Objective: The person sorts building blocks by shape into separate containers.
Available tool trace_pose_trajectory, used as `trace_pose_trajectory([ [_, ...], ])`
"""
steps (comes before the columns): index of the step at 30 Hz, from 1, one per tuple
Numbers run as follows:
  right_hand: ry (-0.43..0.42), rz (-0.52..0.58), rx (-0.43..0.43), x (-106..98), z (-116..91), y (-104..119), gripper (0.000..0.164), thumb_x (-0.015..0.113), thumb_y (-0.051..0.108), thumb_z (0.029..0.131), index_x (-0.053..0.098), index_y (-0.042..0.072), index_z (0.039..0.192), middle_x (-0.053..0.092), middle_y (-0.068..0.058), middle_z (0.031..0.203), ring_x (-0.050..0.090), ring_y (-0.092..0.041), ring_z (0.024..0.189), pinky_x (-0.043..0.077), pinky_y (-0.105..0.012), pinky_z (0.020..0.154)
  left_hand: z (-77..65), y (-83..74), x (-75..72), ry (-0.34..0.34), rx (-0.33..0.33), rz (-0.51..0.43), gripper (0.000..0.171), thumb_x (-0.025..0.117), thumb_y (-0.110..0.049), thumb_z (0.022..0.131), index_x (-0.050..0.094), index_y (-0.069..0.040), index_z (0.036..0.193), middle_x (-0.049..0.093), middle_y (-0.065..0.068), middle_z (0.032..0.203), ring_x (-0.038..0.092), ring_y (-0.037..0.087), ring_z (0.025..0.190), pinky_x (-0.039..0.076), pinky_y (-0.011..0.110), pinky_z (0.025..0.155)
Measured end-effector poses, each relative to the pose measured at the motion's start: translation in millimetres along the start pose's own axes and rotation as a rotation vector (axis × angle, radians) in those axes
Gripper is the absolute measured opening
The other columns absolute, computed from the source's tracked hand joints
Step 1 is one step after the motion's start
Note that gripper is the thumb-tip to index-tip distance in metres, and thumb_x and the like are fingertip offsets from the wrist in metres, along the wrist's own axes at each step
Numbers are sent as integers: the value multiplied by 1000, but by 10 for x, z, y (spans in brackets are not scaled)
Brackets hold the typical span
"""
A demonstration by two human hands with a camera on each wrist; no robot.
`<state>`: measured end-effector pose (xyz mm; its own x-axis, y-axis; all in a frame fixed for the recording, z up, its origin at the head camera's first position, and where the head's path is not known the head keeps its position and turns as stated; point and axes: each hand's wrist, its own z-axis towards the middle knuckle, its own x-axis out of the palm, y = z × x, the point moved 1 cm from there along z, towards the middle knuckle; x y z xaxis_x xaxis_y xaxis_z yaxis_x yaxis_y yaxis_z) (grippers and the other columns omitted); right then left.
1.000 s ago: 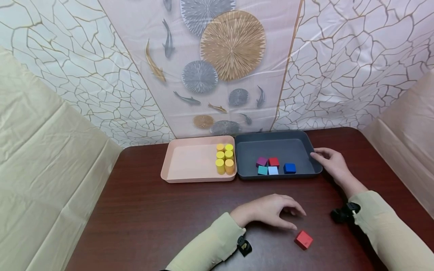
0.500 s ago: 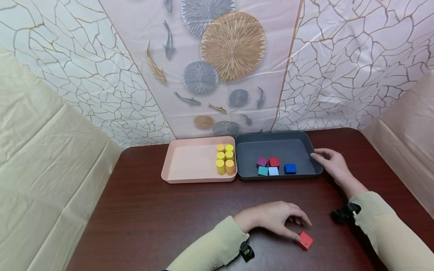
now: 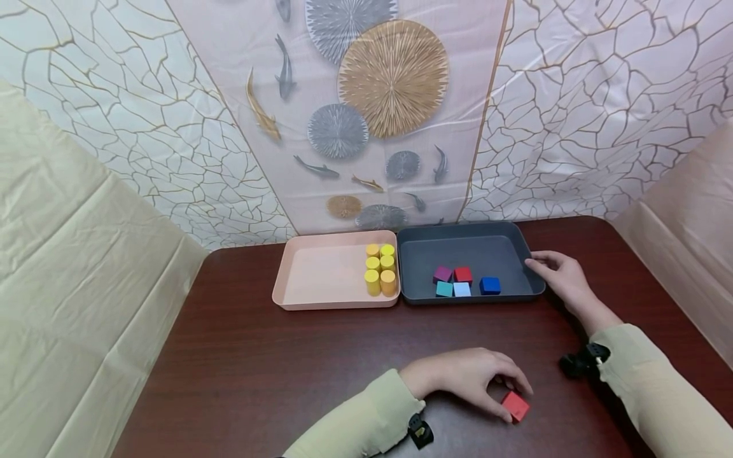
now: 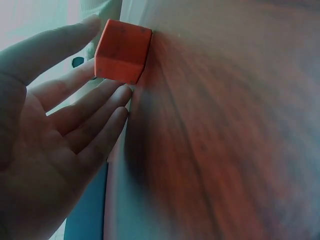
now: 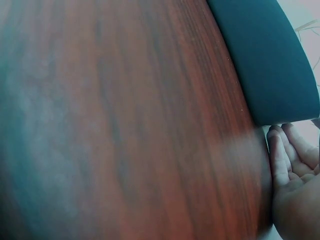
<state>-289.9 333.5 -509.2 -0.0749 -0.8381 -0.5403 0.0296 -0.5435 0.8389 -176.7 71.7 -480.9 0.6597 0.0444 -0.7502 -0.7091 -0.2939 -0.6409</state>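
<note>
A red cube (image 3: 515,406) rests on the table near the front, right of centre. My left hand (image 3: 472,376) reaches around it, the thumb tip right at its left side and the index finger bent past its far side. In the left wrist view the cube (image 4: 122,51) stands close to the thumb tip, above the other fingers. My right hand (image 3: 561,277) holds the dark grey tray (image 3: 458,238) at its right rim, thumb over the edge. The right wrist view shows fingers (image 5: 280,155) against the tray's outer wall.
Inside the dark tray lie a purple cube (image 3: 442,274), a red, a teal, a white and a blue cube (image 3: 489,285). A pink tray (image 3: 321,270) beside it holds several yellow and orange cylinders (image 3: 372,282) along its right side. A patterned cloth (image 3: 395,159) hangs behind.
My left hand has moved right and toward the front, down to the red cube, its thumb and index finger now on either side of it. The right hand stays at the tray.
</note>
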Motion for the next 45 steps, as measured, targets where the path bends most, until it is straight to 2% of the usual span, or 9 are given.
trace_pose_trajectory([
  [8, -3, 25, -3, 6, 2, 6, 55, 64, 31, 107, 59, -12, 141, 52, 35, 92, 52, 15, 81, 47, -8, 70, 20, -34, 7, 41, -3, 3, 48, 80, -25, 97, 65, -18, 143, 66, -7, 137, 53, -13, 110, 37, -2, 97],
  [16, -2, 14, -5, 1, 12, -4, 56, 64, 32, 107, 59, -12, 142, 53, 32, 95, 52, 15, 82, 47, -8, 70, 24, -29, 16, 22, -5, 3, 41, 81, -23, 97, 70, -17, 136, 68, -7, 132, 54, -14, 105, 39, -2, 93],
  [22, -6, 11, -8, -18, 8, 8, 56, 64, 33, 107, 59, -12, 142, 52, 34, 95, 52, 16, 82, 47, -7, 70, 40, -18, 13, 4, 1, -13, 35, 81, -20, 97, 72, -15, 131, 70, -6, 127, 56, -15, 101, 42, -2, 91],
  [45, 0, 11, 1, 10, -1, 6, 57, 63, 32, 107, 58, -12, 142, 52, 33, 95, 51, 17, 81, 47, -6, 71, 28, -4, 17, -1, -33, -44, 34, 79, -22, 99, 72, -17, 132, 70, -8, 126, 57, -14, 100, 43, -2, 90],
])
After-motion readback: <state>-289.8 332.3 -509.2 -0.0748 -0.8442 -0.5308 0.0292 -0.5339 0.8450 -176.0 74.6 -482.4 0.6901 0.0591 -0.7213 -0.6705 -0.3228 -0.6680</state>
